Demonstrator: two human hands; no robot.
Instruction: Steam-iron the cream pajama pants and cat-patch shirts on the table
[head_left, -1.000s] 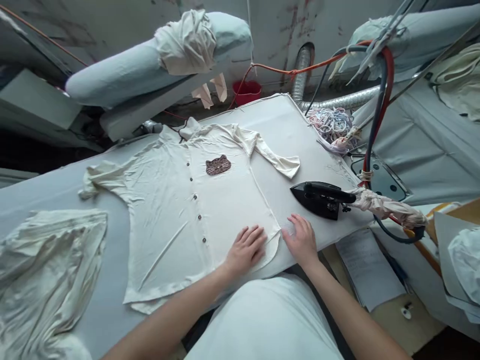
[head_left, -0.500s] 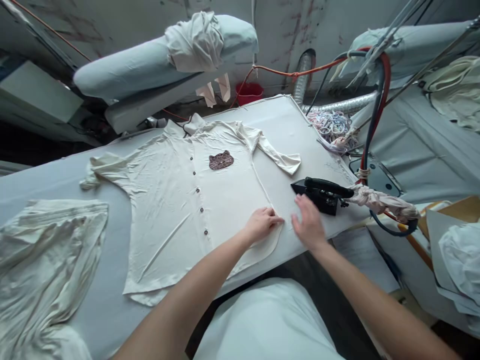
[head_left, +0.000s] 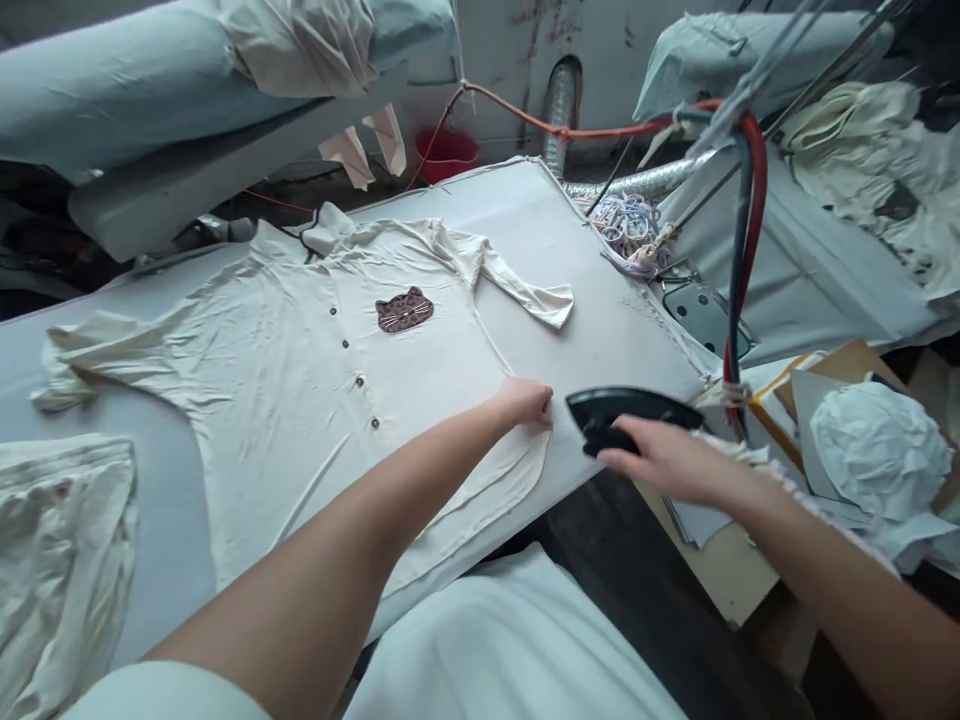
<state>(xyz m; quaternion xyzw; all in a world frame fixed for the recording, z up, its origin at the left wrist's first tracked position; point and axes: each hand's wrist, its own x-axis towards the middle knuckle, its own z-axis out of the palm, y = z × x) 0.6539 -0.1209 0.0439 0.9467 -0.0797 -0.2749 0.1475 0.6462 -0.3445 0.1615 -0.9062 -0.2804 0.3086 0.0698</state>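
Note:
A cream buttoned shirt [head_left: 262, 380] with a brown cat-face patch [head_left: 405, 310] lies spread on the pale padded table [head_left: 622, 340]. My left hand [head_left: 527, 402] is closed on the shirt's side edge near the hem, its fingertips pinching the cloth. To the right of it, my right hand [head_left: 652, 455] is wrapped round the handle of a black iron [head_left: 626, 405], whose pointed end faces left toward the shirt. The iron is tilted and slightly blurred; whether it touches the table I cannot tell.
Crumpled cream cloth [head_left: 60, 540] lies at the left. Red and dark hoses [head_left: 742, 240] hang at the right, near a metal plate [head_left: 705, 315] and tangled cords [head_left: 626, 225]. A padded arm [head_left: 165, 80] stands behind. White bundled cloth [head_left: 881, 445] sits at the right.
My right hand has closed on the iron and turned it. My left hand has gone from lying on the shirt to pinching its edge. The view has shifted to the right.

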